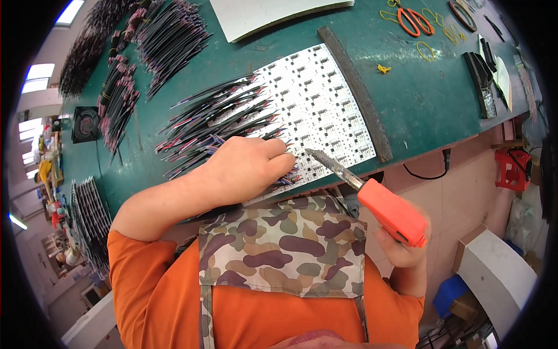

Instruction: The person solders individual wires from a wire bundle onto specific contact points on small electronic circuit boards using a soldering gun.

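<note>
Left hand: my left hand (253, 166) is over the near part of the work, fingers curled in by the wire ends. Fingertips hidden, so I can't tell how tight they are or whether a wire is pinched.
Right hand: my right hand (404, 244) is wrapped around the soldering iron (392, 212), off the bench's near edge.
Iron: red-orange body, metal barrel angled up and left. Dark tip is over the panel, just right of my left fingers; can't tell if it touches.
Panel: white circuit board panel (317, 93), flat on the green bench (407, 125), in front of me. Rows of small dark parts across it.
Wires: black wires (218, 116) with some red lie in rows on the panel's left part, loose ends fanning left past its edge.
Bar: dark bar (360, 99) runs along the panel's right edge.
Far side: white sheet stack (273, 14) beyond the panel.
Bench left: big wire bundle (174, 43), black fan (86, 124) near the edge.
Bench right: red-handled scissors (415, 22), yellow band (425, 51) near them, small yellow piece (383, 68) closer to the bar.
Floor right: red stool (512, 168).
Me: camouflage apron (285, 250) over orange shirt (279, 317).
</note>
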